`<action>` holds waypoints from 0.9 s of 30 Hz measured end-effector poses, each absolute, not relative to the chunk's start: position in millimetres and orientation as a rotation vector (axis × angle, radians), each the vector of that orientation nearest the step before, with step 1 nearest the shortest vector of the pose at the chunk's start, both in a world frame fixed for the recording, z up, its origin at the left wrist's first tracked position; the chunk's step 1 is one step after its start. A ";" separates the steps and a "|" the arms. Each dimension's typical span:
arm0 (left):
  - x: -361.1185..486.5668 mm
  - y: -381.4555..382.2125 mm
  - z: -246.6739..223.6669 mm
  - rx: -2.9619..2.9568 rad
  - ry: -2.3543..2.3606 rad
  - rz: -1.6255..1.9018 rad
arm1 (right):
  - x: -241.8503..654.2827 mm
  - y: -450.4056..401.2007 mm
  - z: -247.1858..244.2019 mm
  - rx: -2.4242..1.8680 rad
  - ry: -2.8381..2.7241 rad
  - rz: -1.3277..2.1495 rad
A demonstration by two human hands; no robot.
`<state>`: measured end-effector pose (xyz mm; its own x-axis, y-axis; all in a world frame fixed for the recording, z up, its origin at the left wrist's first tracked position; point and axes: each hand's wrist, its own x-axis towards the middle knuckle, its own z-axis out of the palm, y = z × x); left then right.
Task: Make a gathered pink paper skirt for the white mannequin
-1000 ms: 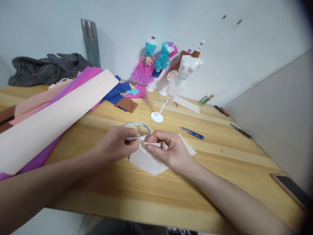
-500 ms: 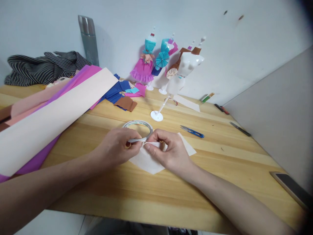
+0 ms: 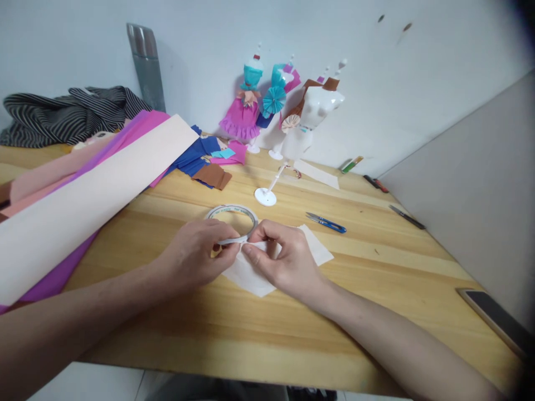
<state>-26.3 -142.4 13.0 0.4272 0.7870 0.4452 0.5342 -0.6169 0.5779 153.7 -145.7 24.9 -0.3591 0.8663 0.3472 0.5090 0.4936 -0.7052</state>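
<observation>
My left hand (image 3: 200, 248) is closed, thumb and forefinger pinching the near rim of a narrow roll of tape (image 3: 230, 208). The roll is a thin white ring with print inside it. My right hand (image 3: 286, 253) meets it fingertip to fingertip, also in a pinch. What its fingers hold is small and mostly hidden, perhaps the tape's end or paper. Beneath both hands lies thin white paper (image 3: 253, 281), and another pale piece (image 3: 316, 245) shows past my right knuckles. Blue-handled thread snips (image 3: 326, 222) rest beyond my right hand.
Long coloured paper sheets (image 3: 104, 184) lie at left, near folded scraps (image 3: 213, 176). A bare white dress form (image 3: 311, 120) stands ahead; dressed ones (image 3: 241, 114) are behind it. A bottle (image 3: 146, 67), striped cloth (image 3: 75, 117), a knife (image 3: 407, 216) and a phone (image 3: 497, 320) surround the work.
The view has shifted slightly, so most things sit a little further left. Both hands stay pinched together by the tape roll, with my right fingertips now slightly closer to the left ones.
</observation>
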 end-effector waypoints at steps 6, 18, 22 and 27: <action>-28.8 -144.3 13.4 2.315 1.036 0.955 | 153.5 -144.8 23.6 -1.133 -2.016 0.636; -25.6 -143.0 10.5 2.247 1.116 0.982 | 151.9 -145.6 22.2 -1.132 -2.048 0.605; -24.6 -143.9 10.3 2.202 1.176 0.964 | 151.2 -145.7 22.0 -1.122 -2.058 0.594; -24.8 -142.6 9.4 2.140 1.217 0.934 | 150.8 -144.8 22.2 -1.113 -2.074 0.580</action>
<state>-24.8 -142.6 9.4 0.3642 0.8763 0.3154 0.5308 -0.4736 0.7028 150.8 -144.8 22.2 -0.3837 0.8462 0.3697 0.5318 0.5298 -0.6607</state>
